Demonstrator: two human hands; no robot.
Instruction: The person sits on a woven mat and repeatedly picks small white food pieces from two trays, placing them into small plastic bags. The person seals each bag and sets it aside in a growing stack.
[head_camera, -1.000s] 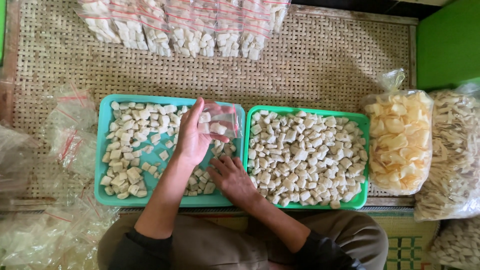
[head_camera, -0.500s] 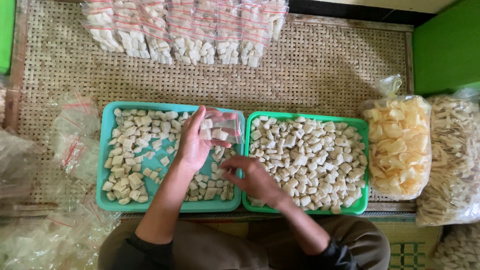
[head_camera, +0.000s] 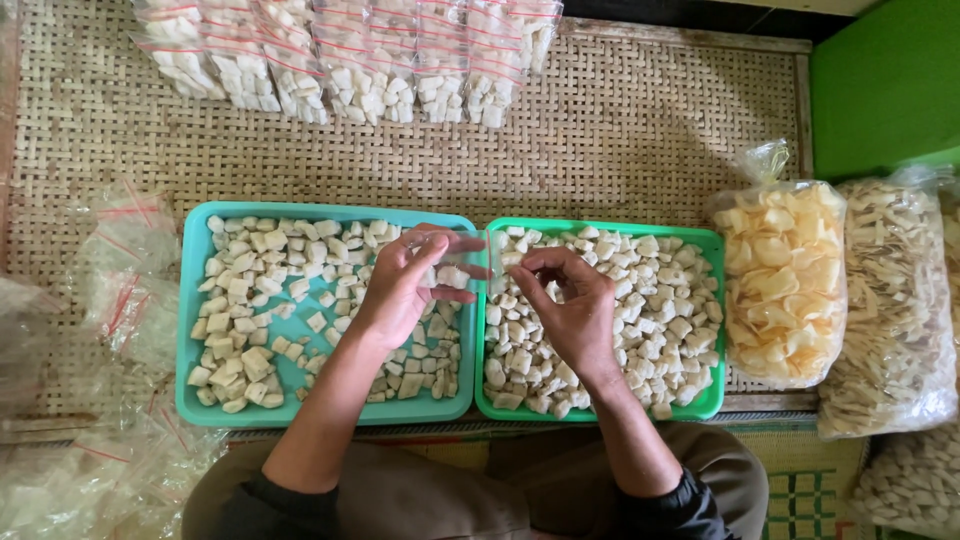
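Two hands meet: my left hand holds a small clear plastic bag open rightward; my right hand, fingertips pinched, just beside its mouth.

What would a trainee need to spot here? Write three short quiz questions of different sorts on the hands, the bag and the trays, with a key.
1. True or false: the left hand holds a small clear bag above the gap between the two trays.
2. Which tray lies under the right hand? A) the teal tray B) the green tray C) neither
3. Fill in: the row of filled bags lies at the ______ edge of the woven mat.

Key: 1 true; 2 B; 3 far (top of the picture). The right hand's fingertips are pinched at the bag's mouth; whether they hold a piece cannot be told.
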